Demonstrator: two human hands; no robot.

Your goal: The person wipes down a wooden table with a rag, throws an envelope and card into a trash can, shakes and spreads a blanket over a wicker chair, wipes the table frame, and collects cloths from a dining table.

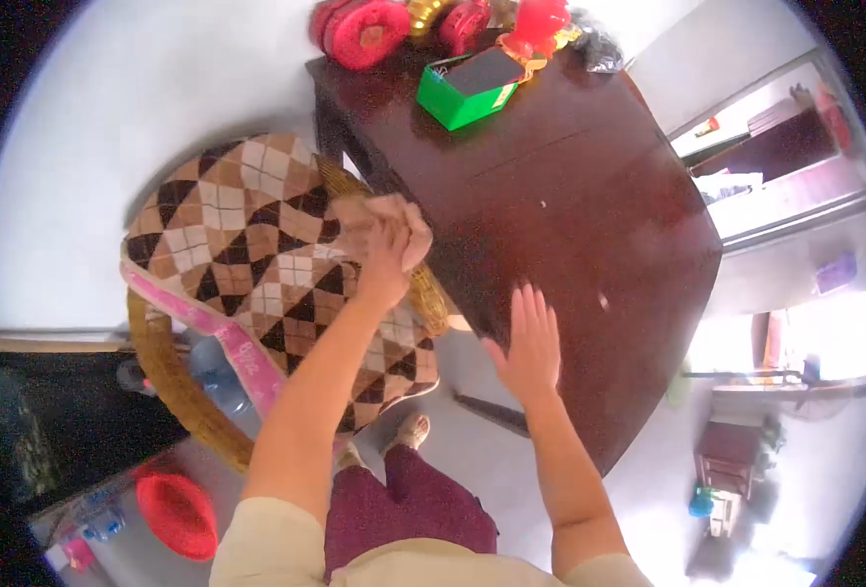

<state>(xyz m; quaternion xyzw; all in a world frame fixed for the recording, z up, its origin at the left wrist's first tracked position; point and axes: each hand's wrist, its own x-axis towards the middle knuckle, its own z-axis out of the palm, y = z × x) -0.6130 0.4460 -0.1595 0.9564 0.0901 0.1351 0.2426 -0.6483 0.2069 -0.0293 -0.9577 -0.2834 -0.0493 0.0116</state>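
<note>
My left hand (386,269) is closed round a crumpled pinkish-beige cloth (413,233), slightly blurred, over the arm of a wicker chair (428,301). A brown argyle-patterned cover (227,230) with a pink edge lies over the chair's back and seat. Flat, with its fingers stretched out, my right hand (533,347) is at the near edge of the dark red-brown wooden table (590,196) and holds nothing. I cannot tell whether its palm touches the top. Small pale specks show on the tabletop.
A green box (457,103) stands at the table's far end, near red round ornaments (360,34) and a black plastic bag (599,49). Behind the chair are a large clear-blue bottle (220,377) and a red basin (177,516). Dark cabinet at left.
</note>
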